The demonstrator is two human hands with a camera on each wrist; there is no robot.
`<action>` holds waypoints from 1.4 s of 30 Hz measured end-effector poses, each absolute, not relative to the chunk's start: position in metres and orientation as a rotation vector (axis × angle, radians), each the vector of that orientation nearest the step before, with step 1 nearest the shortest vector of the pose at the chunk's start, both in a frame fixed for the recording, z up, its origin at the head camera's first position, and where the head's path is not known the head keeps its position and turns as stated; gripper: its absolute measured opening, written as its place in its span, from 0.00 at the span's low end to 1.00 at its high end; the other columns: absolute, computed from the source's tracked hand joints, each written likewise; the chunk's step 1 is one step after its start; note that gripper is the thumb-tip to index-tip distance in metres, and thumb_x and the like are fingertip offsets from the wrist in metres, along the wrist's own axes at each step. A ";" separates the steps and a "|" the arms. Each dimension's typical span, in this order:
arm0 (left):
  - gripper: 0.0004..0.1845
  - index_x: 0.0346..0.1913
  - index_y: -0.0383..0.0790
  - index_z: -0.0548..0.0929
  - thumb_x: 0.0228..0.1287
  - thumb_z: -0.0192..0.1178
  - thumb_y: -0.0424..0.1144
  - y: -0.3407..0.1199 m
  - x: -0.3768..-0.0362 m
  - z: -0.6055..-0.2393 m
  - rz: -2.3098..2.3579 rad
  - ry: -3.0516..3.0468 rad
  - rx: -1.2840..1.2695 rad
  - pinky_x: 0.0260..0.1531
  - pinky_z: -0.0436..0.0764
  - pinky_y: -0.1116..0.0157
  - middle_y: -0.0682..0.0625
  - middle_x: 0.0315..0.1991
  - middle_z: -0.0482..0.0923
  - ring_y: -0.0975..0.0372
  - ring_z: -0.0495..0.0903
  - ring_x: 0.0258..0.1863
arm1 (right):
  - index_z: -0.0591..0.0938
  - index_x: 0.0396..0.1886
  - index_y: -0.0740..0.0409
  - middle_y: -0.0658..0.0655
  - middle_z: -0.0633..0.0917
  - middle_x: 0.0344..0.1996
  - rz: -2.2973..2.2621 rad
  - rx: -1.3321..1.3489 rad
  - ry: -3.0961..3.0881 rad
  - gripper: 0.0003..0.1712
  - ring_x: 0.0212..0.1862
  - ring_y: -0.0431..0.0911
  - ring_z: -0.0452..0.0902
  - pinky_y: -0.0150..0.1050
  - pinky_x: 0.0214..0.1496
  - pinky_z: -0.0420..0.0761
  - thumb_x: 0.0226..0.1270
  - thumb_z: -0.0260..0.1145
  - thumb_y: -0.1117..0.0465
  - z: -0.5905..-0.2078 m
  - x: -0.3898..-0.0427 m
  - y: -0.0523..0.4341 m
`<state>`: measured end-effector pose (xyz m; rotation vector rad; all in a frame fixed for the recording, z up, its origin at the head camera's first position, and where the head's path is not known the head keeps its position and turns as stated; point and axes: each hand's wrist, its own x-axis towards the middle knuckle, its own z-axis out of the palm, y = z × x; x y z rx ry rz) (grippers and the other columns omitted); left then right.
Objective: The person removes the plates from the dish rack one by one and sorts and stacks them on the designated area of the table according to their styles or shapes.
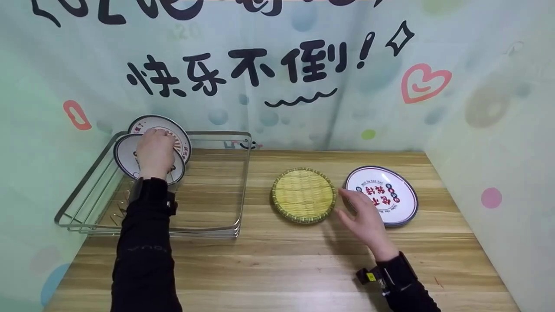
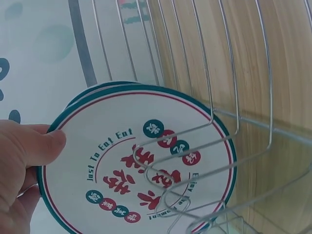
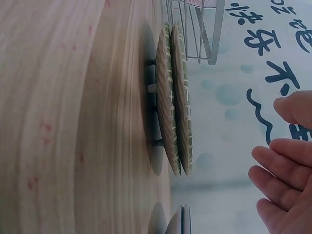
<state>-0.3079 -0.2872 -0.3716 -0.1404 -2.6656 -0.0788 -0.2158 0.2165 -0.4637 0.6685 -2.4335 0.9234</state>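
My left hand [image 1: 155, 151] pinches the edge of a white oval plate [image 1: 125, 157] with a dark rim, held tilted inside a wire rack [image 1: 243, 190] at the left. In the left wrist view the thumb lies on the face of this plate [image 2: 117, 161], and thin rack wires cross in front of it. Behind it a second plate [image 1: 149, 122] leans at the rack's back corner. My right hand [image 1: 366, 221] hovers with fingers spread, holding nothing, between a round woven bamboo tray [image 1: 303, 195] and another oval plate [image 1: 390, 184], which it partly covers.
From the right wrist view there are two stacked woven trays [image 3: 183, 102], raised on small feet. Stacked plates [image 3: 183, 222] show at that view's lower edge. A printed cloth [image 1: 277, 91] hangs behind the wooden table [image 1: 269, 268], and walls flank it.
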 end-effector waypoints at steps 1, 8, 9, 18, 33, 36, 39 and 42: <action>0.11 0.34 0.26 0.85 0.53 0.54 0.15 -0.288 -0.308 -0.371 -0.074 -2.668 -0.143 0.52 0.75 0.44 0.31 0.39 0.80 0.38 0.75 0.47 | 0.76 0.61 0.69 0.65 0.82 0.55 0.925 0.665 -2.436 0.34 0.58 0.60 0.76 0.55 0.64 0.71 0.53 0.76 0.69 -0.463 -0.216 0.216; 0.12 0.25 0.29 0.82 0.49 0.54 0.12 -0.293 -0.306 -0.370 -0.123 -2.658 -0.145 0.43 0.76 0.44 0.33 0.29 0.81 0.39 0.77 0.39 | 0.76 0.62 0.69 0.65 0.81 0.56 0.973 0.664 -2.435 0.33 0.59 0.60 0.74 0.56 0.66 0.69 0.55 0.75 0.68 -0.459 -0.216 0.212; 0.13 0.24 0.30 0.82 0.49 0.54 0.12 -0.293 -0.306 -0.369 -0.129 -2.662 -0.142 0.41 0.77 0.44 0.34 0.28 0.81 0.39 0.77 0.38 | 0.76 0.61 0.68 0.64 0.81 0.56 0.978 0.667 -2.430 0.33 0.59 0.60 0.74 0.57 0.66 0.69 0.55 0.75 0.68 -0.459 -0.217 0.211; 0.12 0.22 0.33 0.83 0.50 0.56 0.16 -0.292 -0.302 -0.365 -0.139 -2.651 -0.168 0.31 0.76 0.43 0.35 0.25 0.81 0.39 0.78 0.31 | 0.77 0.61 0.68 0.64 0.81 0.56 0.995 0.681 -2.416 0.31 0.59 0.60 0.74 0.57 0.65 0.70 0.57 0.75 0.67 -0.455 -0.217 0.206; 0.06 0.29 0.37 0.87 0.58 0.63 0.25 -0.295 -0.293 -0.351 -0.130 -2.576 -0.282 0.27 0.77 0.43 0.37 0.27 0.83 0.41 0.80 0.29 | 0.76 0.62 0.67 0.63 0.81 0.57 1.017 0.670 -2.428 0.32 0.60 0.59 0.73 0.56 0.66 0.69 0.57 0.75 0.66 -0.454 -0.217 0.207; 0.05 0.32 0.37 0.88 0.56 0.64 0.25 -0.292 -0.292 -0.349 -0.128 -2.511 -0.313 0.28 0.78 0.43 0.37 0.28 0.84 0.40 0.81 0.29 | 0.76 0.62 0.67 0.63 0.81 0.57 1.019 0.669 -2.429 0.33 0.60 0.59 0.74 0.56 0.66 0.69 0.57 0.75 0.65 -0.454 -0.217 0.206; 0.11 0.31 0.36 0.88 0.53 0.61 0.18 -0.288 -0.291 -0.350 -0.141 -2.421 -0.324 0.25 0.78 0.43 0.37 0.26 0.84 0.41 0.81 0.27 | 0.76 0.62 0.68 0.63 0.81 0.57 1.014 0.672 -2.424 0.33 0.59 0.59 0.74 0.55 0.66 0.70 0.57 0.75 0.66 -0.454 -0.217 0.206; 0.18 0.30 0.34 0.86 0.46 0.52 0.13 -0.283 -0.292 -0.350 -0.166 -2.343 -0.324 0.23 0.77 0.45 0.38 0.24 0.83 0.42 0.80 0.24 | 0.76 0.61 0.68 0.64 0.81 0.56 1.015 0.681 -2.414 0.33 0.59 0.59 0.74 0.56 0.66 0.69 0.56 0.75 0.68 -0.454 -0.216 0.205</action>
